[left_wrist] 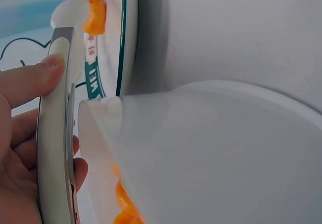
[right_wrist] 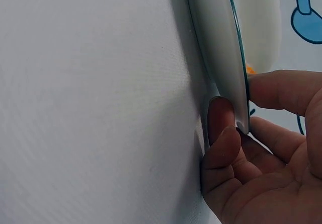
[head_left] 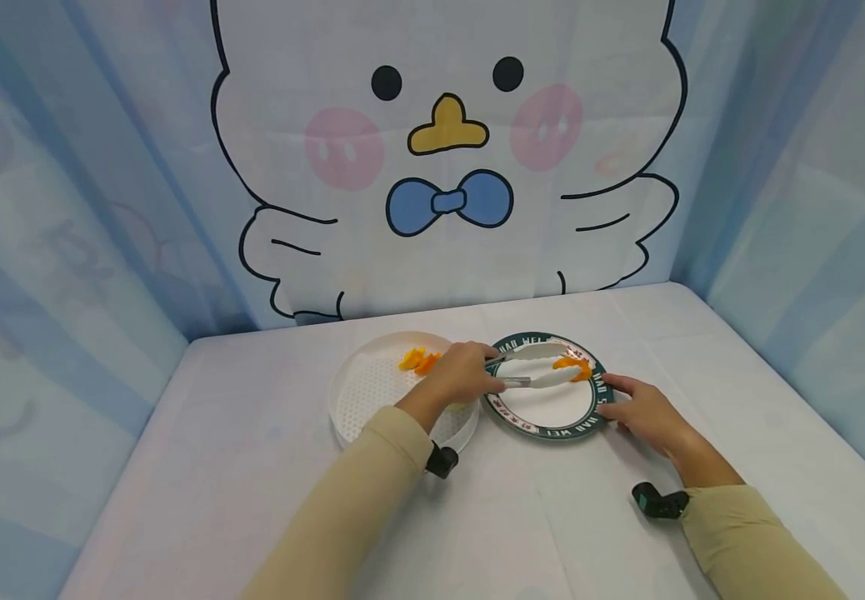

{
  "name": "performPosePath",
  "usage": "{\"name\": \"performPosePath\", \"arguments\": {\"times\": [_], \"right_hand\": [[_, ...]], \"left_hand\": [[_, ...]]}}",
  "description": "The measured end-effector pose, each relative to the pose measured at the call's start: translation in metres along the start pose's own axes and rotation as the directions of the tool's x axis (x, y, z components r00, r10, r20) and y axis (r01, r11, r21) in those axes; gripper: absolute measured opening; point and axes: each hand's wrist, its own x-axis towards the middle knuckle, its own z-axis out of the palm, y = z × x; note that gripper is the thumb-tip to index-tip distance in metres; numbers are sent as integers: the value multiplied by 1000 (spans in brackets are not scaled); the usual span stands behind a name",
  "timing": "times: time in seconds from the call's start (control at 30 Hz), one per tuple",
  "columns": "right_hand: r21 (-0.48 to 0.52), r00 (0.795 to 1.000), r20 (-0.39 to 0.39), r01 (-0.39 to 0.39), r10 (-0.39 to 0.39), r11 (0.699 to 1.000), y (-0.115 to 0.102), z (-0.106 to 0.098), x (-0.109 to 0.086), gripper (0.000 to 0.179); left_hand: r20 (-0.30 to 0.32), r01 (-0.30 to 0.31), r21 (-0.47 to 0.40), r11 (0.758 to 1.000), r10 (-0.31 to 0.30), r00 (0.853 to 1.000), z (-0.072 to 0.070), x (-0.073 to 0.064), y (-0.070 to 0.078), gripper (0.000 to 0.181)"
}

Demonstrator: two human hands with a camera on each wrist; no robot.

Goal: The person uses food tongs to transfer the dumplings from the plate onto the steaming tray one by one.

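Note:
My left hand holds a pair of tongs with pale handles and white tips, its thumb on one arm. The tips reach over a plate with a green lettered rim. An orange piece of food is at the tips; whether they pinch it I cannot tell. My right hand pinches the plate's right rim, with fingers on both its upper side and its underside. Left of the plate stands a round white perforated basket, partly hidden by my left arm, with orange and yellow pieces in it.
A white cloth covers the table. Behind it hangs a curtain printed with a cartoon bird, and blue-white curtains close in both sides. A small black camera sits on each wrist.

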Motion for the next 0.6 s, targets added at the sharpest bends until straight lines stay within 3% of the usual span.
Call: {"name": "performPosePath", "arguments": {"times": [0.37,0.6], "right_hand": [[-3,1000,-3,-5,5,1000,-1,0,1,70],[-5,1000,-6,-2,2,1000,-1,1,1,70]], "left_hand": [[5,-25,59,998,24,1000,3,2,9,51],[-8,-17,40,999,17,1000,3,0,8,50]]}}
